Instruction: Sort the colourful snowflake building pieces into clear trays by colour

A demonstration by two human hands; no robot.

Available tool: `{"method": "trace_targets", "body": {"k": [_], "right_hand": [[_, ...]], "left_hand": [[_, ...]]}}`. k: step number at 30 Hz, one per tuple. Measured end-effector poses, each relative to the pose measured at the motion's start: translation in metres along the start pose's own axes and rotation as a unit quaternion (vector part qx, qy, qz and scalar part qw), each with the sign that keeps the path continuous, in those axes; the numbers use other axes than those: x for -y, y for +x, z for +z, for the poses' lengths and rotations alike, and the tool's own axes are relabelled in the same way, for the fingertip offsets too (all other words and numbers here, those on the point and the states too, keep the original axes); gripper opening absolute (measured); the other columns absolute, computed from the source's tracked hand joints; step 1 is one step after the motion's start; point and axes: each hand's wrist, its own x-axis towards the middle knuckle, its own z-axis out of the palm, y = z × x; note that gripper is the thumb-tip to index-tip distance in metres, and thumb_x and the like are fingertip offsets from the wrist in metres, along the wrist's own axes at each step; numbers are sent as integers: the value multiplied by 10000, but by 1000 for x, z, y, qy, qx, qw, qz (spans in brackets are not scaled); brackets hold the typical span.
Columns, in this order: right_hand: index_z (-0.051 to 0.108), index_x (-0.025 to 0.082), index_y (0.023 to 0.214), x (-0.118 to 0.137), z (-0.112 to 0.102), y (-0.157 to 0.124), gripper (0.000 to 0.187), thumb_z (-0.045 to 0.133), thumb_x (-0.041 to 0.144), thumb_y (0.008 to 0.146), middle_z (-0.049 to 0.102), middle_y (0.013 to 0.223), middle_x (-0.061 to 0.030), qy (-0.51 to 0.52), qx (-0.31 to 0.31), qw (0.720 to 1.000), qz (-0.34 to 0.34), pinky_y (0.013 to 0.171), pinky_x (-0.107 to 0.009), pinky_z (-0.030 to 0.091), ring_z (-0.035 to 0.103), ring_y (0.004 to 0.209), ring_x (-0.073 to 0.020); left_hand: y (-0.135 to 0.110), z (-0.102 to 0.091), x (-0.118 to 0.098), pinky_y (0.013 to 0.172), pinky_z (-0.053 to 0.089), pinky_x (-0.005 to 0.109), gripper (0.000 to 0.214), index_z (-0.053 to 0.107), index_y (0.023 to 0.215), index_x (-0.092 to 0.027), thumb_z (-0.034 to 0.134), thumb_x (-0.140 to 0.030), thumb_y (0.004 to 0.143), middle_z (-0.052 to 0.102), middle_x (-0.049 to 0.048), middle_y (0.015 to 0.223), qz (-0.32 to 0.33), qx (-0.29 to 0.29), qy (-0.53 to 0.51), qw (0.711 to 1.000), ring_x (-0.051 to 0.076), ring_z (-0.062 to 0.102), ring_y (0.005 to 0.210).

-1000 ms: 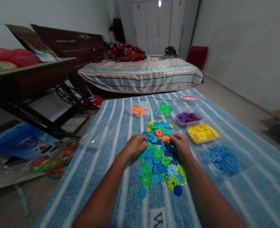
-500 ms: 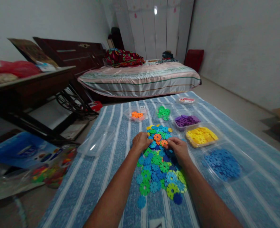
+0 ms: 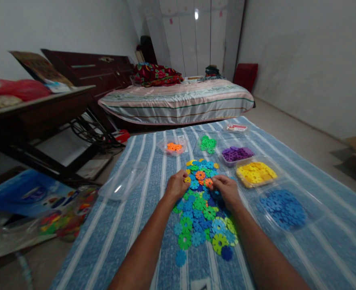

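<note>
While right hand (image 3: 226, 190) pinches orange notched disc (image 3: 208, 183) just below-right of frame centre, left hand (image 3: 176, 186) half-curled beside yellow disc (image 3: 187, 179), hold unclear; quick pull could scatter mixed disc pile (image 3: 199, 203), overlapping notches snagging.

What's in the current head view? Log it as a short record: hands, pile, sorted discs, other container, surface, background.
left hand: at pile's left edge, fingertips by a yellow disc; grip unclear
right hand: fingertips at an orange disc; grip unclear
pile: mixed notched discs, mostly blues and greens
sorted: orange discs, green discs, purple discs, yellow discs, blue discs, in separate clear containers
other container: clear container, left of pile
surface: blue-and-white striped cloth
background: bed
</note>
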Motion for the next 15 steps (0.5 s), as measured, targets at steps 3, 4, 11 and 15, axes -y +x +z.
{"method": "trace_targets", "body": {"k": [3,4,11,15], "right_hand": [[678,182,621,0,0,0,297,721,474,650,612,503,1,-8,3,1000,-4,547,-255,461,538,487,-123],[679,183,620,-1,0,0,299,719,477,654,611,502,2,-12,5,1000,-9,547,-257,461,539,489,-125],[712,179,740,-9,-2,2,275,719,449,687,627,520,7,-39,40,998,-26,537,-258,447,555,498,-130],[746,188,816,-11,-2,1,281,747,421,660,640,558,13,-51,102,993,-32,530,-254,441,556,503,-125]], "left_hand": [[-6,0,1,588,394,213,185,624,869,-176,585,-166,689,521,-36,664,-2,-18,-73,997,126,516,635],[-9,0,1,578,393,212,197,635,885,-169,584,-184,696,508,-40,652,-1,-21,-98,995,121,502,615],[-25,5,-21,558,378,223,359,690,1038,-134,593,-270,720,498,-38,640,31,9,-212,977,102,448,564],[-32,5,-35,562,370,226,356,702,1057,-140,561,-275,760,508,-27,647,56,32,-220,973,104,445,575]]}}
